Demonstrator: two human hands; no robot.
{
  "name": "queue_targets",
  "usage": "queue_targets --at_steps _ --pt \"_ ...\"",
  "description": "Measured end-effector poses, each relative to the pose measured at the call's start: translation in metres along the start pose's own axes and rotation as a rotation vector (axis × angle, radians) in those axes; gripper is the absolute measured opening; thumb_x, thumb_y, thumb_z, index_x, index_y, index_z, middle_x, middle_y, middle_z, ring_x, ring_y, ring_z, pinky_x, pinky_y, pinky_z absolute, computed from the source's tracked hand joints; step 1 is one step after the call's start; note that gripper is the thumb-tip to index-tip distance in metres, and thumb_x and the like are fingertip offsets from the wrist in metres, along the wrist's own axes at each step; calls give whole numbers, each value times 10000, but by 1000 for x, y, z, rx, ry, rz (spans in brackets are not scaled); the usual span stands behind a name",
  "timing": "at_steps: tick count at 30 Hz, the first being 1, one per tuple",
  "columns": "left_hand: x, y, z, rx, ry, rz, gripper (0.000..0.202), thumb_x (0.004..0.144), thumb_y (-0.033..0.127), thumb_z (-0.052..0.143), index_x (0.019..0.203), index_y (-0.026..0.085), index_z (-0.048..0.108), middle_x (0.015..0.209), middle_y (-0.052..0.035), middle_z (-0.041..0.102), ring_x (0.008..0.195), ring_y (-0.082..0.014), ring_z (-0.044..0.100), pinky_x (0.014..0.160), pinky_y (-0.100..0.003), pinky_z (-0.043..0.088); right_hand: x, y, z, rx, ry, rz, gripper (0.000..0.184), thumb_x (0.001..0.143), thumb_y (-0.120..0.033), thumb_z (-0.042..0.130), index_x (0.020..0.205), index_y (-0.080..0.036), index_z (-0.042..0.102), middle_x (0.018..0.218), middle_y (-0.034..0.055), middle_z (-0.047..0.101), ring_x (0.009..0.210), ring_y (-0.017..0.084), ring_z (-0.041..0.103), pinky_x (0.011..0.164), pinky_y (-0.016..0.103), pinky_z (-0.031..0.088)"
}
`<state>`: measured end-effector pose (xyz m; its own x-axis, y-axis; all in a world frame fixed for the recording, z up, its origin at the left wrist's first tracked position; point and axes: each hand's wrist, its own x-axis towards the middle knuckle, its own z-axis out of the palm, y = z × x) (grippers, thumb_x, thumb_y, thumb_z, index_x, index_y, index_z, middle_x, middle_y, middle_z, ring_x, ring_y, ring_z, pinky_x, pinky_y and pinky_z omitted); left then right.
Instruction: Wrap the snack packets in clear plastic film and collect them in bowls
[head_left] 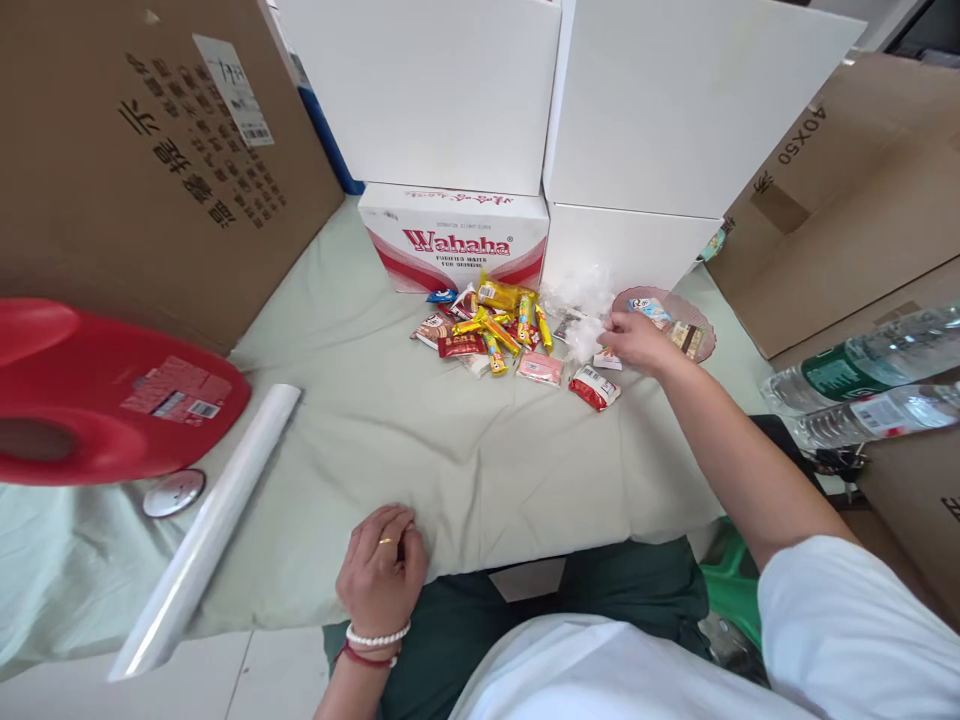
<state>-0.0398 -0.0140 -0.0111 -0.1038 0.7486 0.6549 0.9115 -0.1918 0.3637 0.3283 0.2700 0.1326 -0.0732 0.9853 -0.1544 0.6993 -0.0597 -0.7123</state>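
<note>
My right hand reaches out over the pale green cloth, fingers pinched on a crumpled clear plastic wrap beside a pile of snack packets. A pink glass dish holding a few packets sits just right of that hand. A red and white packet lies nearest the wrist. My left hand rests at the cloth's near edge, fingers curled under, wearing a ring and bead bracelets; nothing shows in it.
A roll of clear film lies diagonally at the left, next to a red plastic container and a round lid. A Wahaha carton, white boxes and brown cartons wall the back. Water bottles lie at right.
</note>
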Motion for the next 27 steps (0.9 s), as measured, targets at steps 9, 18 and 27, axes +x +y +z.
queue_targets --at_steps 9,18,27 --pt "28 93 7 -967 -321 -916 453 939 627 586 1117 218 670 1060 -86 696 966 -235 714 620 -302 604 -139 33 85 905 -271 206 467 611 -434 894 891 -221 586 580 -110 446 420 38 272 418 203 126" --pt "37 122 36 -1215 -567 -994 448 713 564 857 830 171 675 734 5 667 657 -104 582 678 -254 515 -174 43 130 852 -304 138 427 704 -522 849 905 -210 638 709 -58 560 493 54 366 445 211 240" --pt "29 125 35 -1169 -420 -1016 400 669 489 895 816 187 679 688 27 668 651 -106 598 668 -243 485 -199 26 149 734 -255 19 464 699 -568 863 931 -228 650 849 -6 629 772 151 569 658 277 486"
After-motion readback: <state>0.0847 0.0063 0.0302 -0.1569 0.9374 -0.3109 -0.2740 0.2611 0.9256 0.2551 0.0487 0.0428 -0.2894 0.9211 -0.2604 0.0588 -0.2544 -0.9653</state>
